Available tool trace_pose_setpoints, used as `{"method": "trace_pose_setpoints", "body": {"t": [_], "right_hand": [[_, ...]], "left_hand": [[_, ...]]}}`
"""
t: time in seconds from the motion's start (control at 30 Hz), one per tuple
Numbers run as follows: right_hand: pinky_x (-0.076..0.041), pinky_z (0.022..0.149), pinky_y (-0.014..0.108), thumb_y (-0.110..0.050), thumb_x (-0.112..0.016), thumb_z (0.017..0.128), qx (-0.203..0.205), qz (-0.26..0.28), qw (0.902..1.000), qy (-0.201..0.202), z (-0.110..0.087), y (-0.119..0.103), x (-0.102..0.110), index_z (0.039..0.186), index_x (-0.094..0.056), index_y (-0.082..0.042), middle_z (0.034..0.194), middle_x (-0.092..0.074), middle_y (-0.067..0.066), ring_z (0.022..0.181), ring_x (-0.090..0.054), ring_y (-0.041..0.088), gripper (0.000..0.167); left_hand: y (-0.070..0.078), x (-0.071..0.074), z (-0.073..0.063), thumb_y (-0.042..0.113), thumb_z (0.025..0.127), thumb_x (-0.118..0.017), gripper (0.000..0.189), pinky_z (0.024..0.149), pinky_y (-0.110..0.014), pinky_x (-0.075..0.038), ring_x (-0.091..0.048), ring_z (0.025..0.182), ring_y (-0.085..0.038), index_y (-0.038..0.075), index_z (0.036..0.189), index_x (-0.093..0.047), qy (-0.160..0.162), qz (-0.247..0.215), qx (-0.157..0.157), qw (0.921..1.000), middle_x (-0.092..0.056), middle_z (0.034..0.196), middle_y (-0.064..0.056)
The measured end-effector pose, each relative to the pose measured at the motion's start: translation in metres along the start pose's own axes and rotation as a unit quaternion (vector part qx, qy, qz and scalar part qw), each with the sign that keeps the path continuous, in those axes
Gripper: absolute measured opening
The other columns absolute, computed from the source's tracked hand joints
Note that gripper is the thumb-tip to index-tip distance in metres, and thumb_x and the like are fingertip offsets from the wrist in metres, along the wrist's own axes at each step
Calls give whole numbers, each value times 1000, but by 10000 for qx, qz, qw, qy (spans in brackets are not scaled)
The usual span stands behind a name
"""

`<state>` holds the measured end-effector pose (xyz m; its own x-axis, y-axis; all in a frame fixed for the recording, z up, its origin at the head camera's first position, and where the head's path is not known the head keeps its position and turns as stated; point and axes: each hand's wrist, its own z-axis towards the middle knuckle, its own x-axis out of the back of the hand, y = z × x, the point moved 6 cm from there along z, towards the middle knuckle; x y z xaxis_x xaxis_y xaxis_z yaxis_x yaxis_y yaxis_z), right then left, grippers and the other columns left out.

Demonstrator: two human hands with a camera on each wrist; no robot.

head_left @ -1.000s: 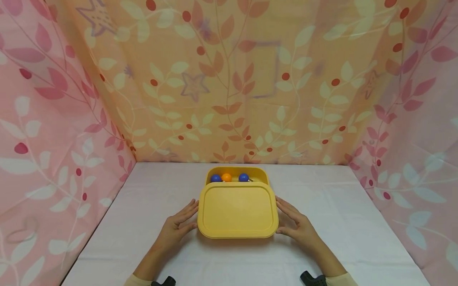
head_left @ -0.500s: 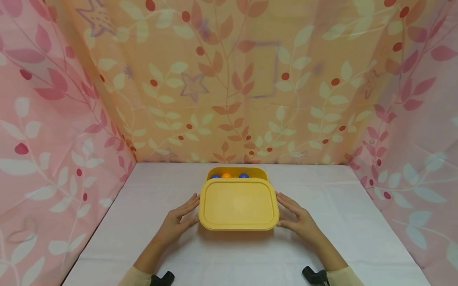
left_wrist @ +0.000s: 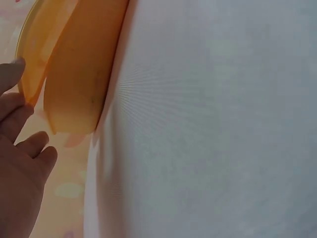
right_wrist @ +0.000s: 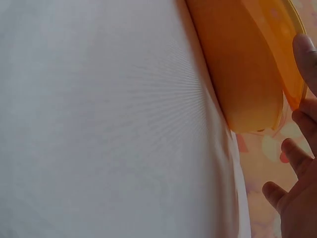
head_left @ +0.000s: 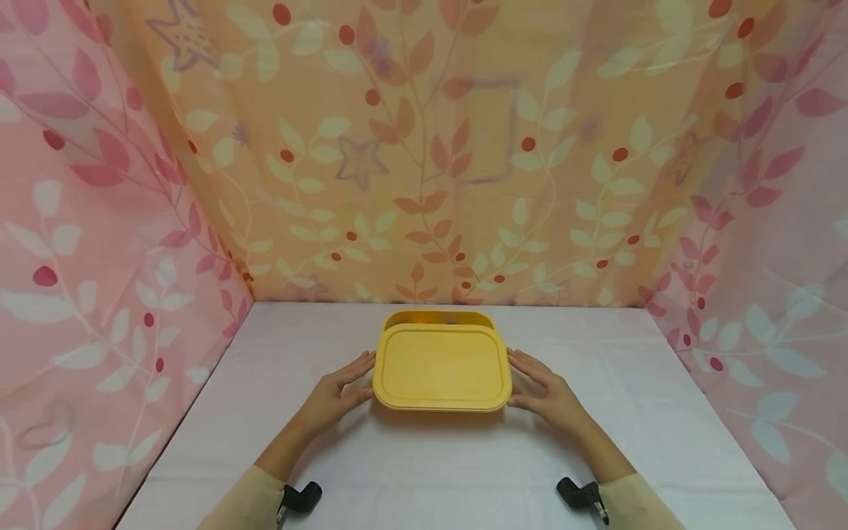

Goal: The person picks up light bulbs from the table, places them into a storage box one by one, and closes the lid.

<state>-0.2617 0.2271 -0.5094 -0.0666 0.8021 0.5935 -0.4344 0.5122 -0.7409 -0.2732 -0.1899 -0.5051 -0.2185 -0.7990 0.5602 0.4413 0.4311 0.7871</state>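
A yellow rounded rectangular lid (head_left: 442,368) is held level between my two hands in the head view. My left hand (head_left: 336,391) pinches its left end, thumb on one side of the rim and fingers on the other. At the opposite end, my right hand (head_left: 548,391) grips the rim the same way. Behind and below the lid stands a yellow box (head_left: 473,318), mostly covered in the head view. Only slivers of an orange ball and a blue ball (head_left: 452,322) show inside it. Both wrist views show the lid (left_wrist: 47,39) tilted and apart from the box wall (right_wrist: 242,74) near the hands.
A white cloth (head_left: 437,471) covers the table under the box. Printed curtains (head_left: 424,184) with leaves close off the back and both sides. Black wrist devices (head_left: 303,498) sit at both sleeves.
Both hands have carried the lid away from me over the box. The balls, plainly visible earlier, are now nearly hidden under it.
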Motion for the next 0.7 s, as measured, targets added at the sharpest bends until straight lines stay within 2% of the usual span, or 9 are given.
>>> {"method": "trace_pose_setpoints", "body": {"t": [0.07, 0.13, 0.2, 0.47, 0.7], "right_hand": [[-32, 124, 36, -38, -86, 80, -99, -7, 9999, -53, 2, 4, -1, 153, -51, -26, 162, -43, 0, 152, -34, 26, 82], [-32, 123, 51, -40, -86, 81, -179, 36, 9998, -87, 4, 6, -2, 153, -50, -26, 162, -43, 0, 152, -33, 28, 82], [-31, 121, 59, -40, -86, 81, -210, 118, 9996, -120, 6, 8, -2, 154, -50, -25, 163, -42, 1, 153, -33, 30, 82], [-28, 122, 64, -39, -86, 81, -285, 404, 9985, -218, 12, 11, -6, 154, -49, -22, 163, -40, 7, 153, -31, 34, 84], [-27, 123, 58, -38, -85, 82, -285, 449, 9982, -275, 17, 14, -7, 155, -48, -23, 163, -41, -3, 153, -32, 30, 84]], "left_hand": [[-4, -1, 3, 39, 95, -73, 65, 124, -51, -25, -29, 155, -20, 29, 154, -48, -72, -31, 92, 9999, -40, 163, 3], [-8, -3, 6, 42, 95, -72, 66, 125, -54, -25, -27, 155, -20, 29, 155, -47, -155, -51, 183, 9997, -38, 164, 5], [-10, -3, 9, 43, 95, -71, 66, 125, -55, -24, -27, 155, -21, 28, 155, -47, -201, -61, 209, 9996, -37, 164, 6], [-11, -3, 13, 39, 97, -70, 65, 124, -57, -24, -28, 155, -22, 25, 155, -46, -198, -206, 326, 9991, -37, 164, 4], [-13, -3, 17, 38, 97, -69, 64, 125, -56, -24, -28, 154, -23, 23, 155, -47, -180, -171, 467, 9986, -37, 164, 4]]}}
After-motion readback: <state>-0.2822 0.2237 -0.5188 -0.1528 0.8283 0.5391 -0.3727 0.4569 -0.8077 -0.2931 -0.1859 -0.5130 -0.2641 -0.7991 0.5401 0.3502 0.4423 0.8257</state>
